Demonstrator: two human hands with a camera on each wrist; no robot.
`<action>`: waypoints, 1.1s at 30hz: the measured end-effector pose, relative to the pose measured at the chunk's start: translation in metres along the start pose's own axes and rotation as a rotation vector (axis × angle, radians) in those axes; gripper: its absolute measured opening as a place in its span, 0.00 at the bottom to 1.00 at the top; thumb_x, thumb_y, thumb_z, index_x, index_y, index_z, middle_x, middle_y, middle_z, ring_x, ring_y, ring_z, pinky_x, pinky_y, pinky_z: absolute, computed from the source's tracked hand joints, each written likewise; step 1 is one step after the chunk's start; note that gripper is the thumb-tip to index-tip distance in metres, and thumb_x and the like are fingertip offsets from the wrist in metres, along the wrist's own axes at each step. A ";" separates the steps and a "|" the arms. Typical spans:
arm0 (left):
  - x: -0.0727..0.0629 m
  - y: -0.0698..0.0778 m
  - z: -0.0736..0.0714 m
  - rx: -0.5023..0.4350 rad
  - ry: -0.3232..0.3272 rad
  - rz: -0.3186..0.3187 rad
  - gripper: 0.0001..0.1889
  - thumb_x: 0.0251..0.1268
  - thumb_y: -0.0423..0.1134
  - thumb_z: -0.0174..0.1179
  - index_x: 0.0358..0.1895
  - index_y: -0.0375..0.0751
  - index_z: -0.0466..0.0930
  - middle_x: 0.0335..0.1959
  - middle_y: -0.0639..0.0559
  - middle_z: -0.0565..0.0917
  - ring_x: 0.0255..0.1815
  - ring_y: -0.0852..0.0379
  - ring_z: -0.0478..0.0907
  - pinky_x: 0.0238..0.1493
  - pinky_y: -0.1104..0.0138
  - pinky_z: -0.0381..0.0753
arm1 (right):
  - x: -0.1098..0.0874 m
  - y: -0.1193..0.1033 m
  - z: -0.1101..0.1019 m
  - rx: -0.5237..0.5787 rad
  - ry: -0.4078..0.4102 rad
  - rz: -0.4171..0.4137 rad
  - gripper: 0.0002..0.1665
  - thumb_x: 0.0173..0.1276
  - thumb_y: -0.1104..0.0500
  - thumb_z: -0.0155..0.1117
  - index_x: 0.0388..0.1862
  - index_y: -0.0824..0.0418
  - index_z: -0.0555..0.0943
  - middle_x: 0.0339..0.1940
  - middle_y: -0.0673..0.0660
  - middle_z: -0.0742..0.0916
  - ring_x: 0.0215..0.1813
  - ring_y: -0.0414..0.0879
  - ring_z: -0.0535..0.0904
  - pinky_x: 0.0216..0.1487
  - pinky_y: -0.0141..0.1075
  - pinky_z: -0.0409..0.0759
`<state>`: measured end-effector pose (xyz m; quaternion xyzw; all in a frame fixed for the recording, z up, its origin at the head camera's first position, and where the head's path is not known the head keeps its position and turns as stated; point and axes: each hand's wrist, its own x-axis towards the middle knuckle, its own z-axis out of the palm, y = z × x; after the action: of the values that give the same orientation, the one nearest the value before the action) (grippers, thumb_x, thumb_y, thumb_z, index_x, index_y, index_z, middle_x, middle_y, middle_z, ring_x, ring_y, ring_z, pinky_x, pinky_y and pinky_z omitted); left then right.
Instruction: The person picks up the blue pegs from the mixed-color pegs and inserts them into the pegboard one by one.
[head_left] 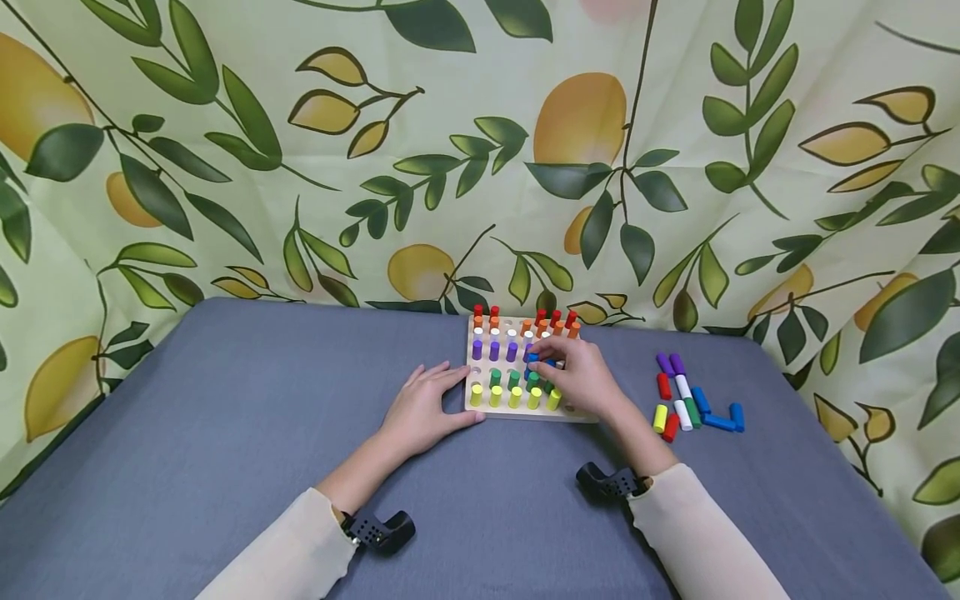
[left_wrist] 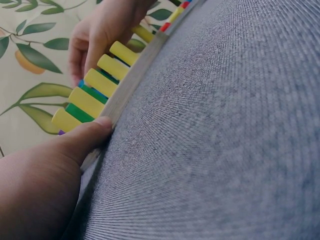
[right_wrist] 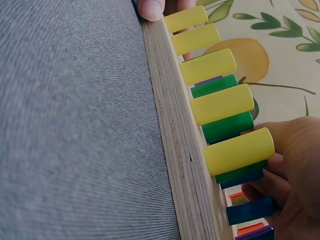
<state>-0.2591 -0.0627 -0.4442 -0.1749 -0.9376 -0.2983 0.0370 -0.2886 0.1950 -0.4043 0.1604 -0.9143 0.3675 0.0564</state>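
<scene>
A wooden pegboard (head_left: 525, 415) stands on the table with rows of red, orange, white, purple, blue, green and yellow pegs. My left hand (head_left: 423, 408) rests at its left side, fingers stretched along that edge and thumb against the front corner. Over the right part of the board, my right hand (head_left: 581, 379) pinches a blue peg (head_left: 532, 358) between thumb and fingers, close above the blue row. In the right wrist view, yellow pegs (right_wrist: 240, 151) line the near edge, with green pegs (right_wrist: 227, 127) behind them. The right hand hides some holes and pegs on that side.
Loose pegs in purple, red, white, blue, green and yellow lie on the table right of the board, among them a blue peg (head_left: 737, 417). Grey cloth covers the table (head_left: 262, 458). A patterned curtain (head_left: 480, 192) hangs right behind the board.
</scene>
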 end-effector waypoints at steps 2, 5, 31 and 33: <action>0.000 0.001 0.000 0.003 0.000 0.001 0.40 0.56 0.60 0.72 0.71 0.48 0.74 0.69 0.46 0.79 0.78 0.47 0.66 0.84 0.45 0.50 | 0.000 0.000 0.000 -0.008 0.003 -0.005 0.11 0.67 0.61 0.70 0.48 0.62 0.86 0.40 0.58 0.91 0.45 0.50 0.88 0.50 0.48 0.87; 0.000 0.001 -0.001 0.006 0.000 0.003 0.40 0.56 0.60 0.72 0.71 0.48 0.74 0.69 0.46 0.79 0.78 0.46 0.67 0.84 0.45 0.51 | 0.000 0.001 0.001 -0.013 0.011 -0.002 0.11 0.68 0.61 0.70 0.47 0.62 0.86 0.40 0.57 0.91 0.44 0.50 0.88 0.50 0.48 0.87; 0.001 -0.001 -0.001 0.010 -0.001 0.003 0.40 0.56 0.61 0.72 0.72 0.48 0.74 0.70 0.44 0.77 0.78 0.46 0.66 0.84 0.45 0.50 | 0.001 0.000 0.004 -0.067 0.012 0.025 0.10 0.68 0.59 0.70 0.47 0.59 0.87 0.42 0.56 0.92 0.46 0.50 0.89 0.51 0.48 0.88; 0.001 0.000 -0.001 0.007 -0.001 0.004 0.40 0.56 0.61 0.72 0.72 0.48 0.74 0.70 0.44 0.77 0.78 0.46 0.66 0.84 0.45 0.50 | 0.001 0.000 0.004 -0.068 0.009 0.028 0.10 0.68 0.59 0.70 0.47 0.59 0.87 0.42 0.56 0.92 0.47 0.50 0.89 0.52 0.48 0.88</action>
<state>-0.2599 -0.0631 -0.4436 -0.1767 -0.9382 -0.2950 0.0376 -0.2894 0.1922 -0.4067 0.1438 -0.9282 0.3377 0.0606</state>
